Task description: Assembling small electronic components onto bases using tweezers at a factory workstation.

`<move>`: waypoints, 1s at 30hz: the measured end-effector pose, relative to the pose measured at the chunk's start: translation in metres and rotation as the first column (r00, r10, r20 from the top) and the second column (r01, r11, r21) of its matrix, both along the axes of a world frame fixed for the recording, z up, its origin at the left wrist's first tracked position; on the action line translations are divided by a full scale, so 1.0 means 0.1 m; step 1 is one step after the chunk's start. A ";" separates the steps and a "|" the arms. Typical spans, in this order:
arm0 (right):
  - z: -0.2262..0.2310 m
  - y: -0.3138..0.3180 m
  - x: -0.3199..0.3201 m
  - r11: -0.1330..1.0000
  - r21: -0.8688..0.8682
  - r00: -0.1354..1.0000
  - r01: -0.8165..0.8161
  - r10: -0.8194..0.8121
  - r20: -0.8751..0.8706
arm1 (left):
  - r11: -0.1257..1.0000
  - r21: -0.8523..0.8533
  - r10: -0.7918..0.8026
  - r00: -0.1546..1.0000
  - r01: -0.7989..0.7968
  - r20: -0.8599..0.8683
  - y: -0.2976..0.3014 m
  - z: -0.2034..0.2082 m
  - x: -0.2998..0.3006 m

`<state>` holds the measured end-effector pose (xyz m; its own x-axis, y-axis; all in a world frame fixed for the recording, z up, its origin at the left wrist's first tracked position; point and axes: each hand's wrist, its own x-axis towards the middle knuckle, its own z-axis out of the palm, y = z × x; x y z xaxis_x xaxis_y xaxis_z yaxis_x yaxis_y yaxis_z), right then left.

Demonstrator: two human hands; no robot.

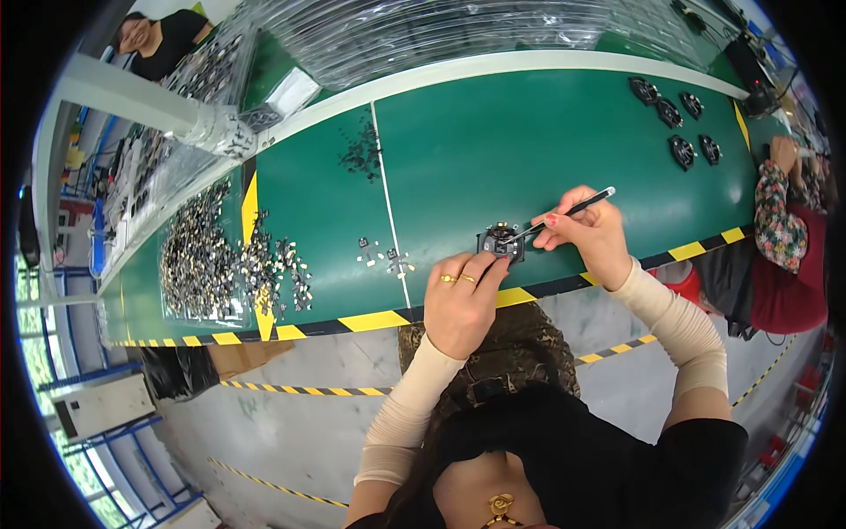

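Observation:
In the head view, my left hand (462, 301) rests at the table's front edge with two rings on it. Its fingers press on the near left side of a small black device part (500, 249), which lies on the green table. My right hand (585, 231) grips slim black tweezers (589, 202) with a pale rear end. The tips of the tweezers reach down into the small fittings on top of the part. My fingers hide its near left edge. To the left lie two small dark parts with metal tabs, one of them a loose piece (368, 252).
A large pile of small parts (198, 256) spreads over the left table. Tiny black pieces (361, 152) lie further back. Several round black units (681, 152) sit at the far right. Stacked clear trays (432, 40) stand behind. Another person's sleeve (780, 212) shows at right.

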<state>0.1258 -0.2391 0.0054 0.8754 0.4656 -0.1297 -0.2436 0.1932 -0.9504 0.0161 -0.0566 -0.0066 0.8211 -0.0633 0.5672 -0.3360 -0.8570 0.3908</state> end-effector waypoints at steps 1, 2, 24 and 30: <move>0.00 0.00 0.00 1.000 0.007 1.000 -0.019 0.019 -0.013 | 1.000 0.005 0.010 1.000 -0.010 -0.006 0.00 0.00 0.00; 0.01 0.01 0.00 1.000 0.008 1.000 -0.011 0.011 -0.015 | 1.000 0.006 0.002 1.000 -0.002 -0.008 0.01 0.00 -0.01; 0.01 0.01 0.06 0.998 -0.007 0.996 -0.067 0.066 -0.056 | 0.993 0.109 -0.042 0.999 0.039 0.019 0.03 0.01 0.01; 0.14 0.04 0.04 0.997 -0.071 1.000 -0.008 0.008 0.010 | 0.985 0.152 -0.076 0.996 0.081 -0.042 0.10 0.07 0.04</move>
